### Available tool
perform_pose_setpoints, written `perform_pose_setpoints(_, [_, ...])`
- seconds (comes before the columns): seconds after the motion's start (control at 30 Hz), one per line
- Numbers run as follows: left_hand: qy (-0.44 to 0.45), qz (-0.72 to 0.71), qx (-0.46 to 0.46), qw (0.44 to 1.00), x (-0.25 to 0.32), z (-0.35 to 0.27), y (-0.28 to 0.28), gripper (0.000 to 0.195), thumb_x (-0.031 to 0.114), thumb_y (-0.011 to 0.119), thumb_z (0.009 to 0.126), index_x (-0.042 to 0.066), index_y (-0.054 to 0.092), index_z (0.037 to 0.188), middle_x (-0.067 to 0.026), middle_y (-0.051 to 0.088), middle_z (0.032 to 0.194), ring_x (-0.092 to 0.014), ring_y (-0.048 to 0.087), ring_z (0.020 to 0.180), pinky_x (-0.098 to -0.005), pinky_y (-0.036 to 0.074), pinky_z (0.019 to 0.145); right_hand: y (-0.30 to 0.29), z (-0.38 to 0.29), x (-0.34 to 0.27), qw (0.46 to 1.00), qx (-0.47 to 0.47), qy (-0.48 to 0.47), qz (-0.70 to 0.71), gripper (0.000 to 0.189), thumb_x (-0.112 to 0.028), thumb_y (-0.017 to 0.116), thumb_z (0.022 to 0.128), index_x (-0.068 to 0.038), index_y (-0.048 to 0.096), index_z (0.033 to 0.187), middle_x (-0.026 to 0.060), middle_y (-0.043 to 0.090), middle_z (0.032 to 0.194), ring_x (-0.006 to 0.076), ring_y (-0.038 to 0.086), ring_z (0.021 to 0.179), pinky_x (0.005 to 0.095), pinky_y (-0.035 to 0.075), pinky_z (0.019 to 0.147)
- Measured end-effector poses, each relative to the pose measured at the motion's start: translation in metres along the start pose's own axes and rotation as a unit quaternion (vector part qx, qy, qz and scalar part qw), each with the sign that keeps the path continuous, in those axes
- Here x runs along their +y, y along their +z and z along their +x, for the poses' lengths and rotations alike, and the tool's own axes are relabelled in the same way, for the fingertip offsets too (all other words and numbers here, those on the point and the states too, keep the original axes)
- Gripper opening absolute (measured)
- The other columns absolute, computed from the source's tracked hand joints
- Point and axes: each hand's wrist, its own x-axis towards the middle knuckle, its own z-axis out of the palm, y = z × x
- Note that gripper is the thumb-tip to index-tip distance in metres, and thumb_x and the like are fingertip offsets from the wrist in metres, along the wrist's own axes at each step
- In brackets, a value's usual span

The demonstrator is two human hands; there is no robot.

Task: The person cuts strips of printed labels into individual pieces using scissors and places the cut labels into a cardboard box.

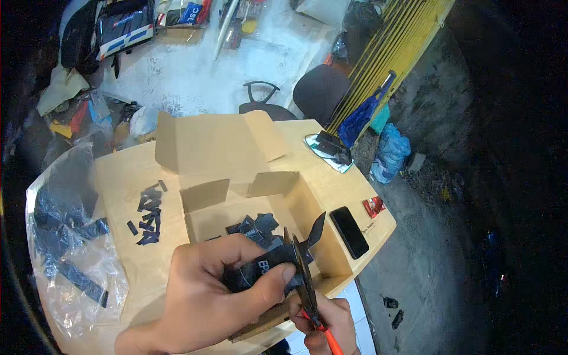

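My left hand [222,288] pinches a dark printed sheet piece [248,273] between thumb and fingers, above an open cardboard box [306,208]. Scissors with red-orange handles [306,284] are in my right hand [333,315], their blades parted a little at the right edge of the piece. A narrow dark flap [316,230] sticks up at the right of the blades. Inside the box lie several dark cut pieces [265,222]. The lower part of the box is hidden behind my hands.
Small dark strips [151,202] lie on the wooden table [111,177] left of the box. A clear plastic bag [66,284] with dark pieces is at the far left. To the right are a black phone [349,232], a red wrapper [373,207] and a mirror-like tray [344,166] holding black items.
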Motion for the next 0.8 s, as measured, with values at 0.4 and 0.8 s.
perform_pose_setpoints(0.4, [-0.017,-0.004,0.029,0.999,0.009,-0.001,0.005,0.015,0.005,0.068,0.076,-0.002,0.057,0.069,-0.0095,0.061,0.058,-0.008,0.051,0.041,-0.0208,0.038,0.037,-0.025,0.01,0.004,0.854,-0.15,-0.288,-0.406,0.046,-0.034,0.071,0.074,-0.003,0.051,0.1,0.0055,0.047,0.062,0.0135,0.048,0.057,0.0259,0.041,0.056])
perform_pose_setpoints(0.8, [-0.014,0.001,0.025,1.0,0.008,0.001,0.005,0.016,0.006,0.068,0.076,-0.002,0.056,0.069,-0.0084,0.06,0.058,-0.008,0.05,0.041,-0.0206,0.037,0.038,-0.01,0.016,0.017,0.855,-0.043,-0.409,-0.315,0.039,-0.036,0.043,0.092,0.0,0.056,0.084,0.0048,0.053,0.06,0.0123,0.048,0.044,0.0226,0.037,0.038])
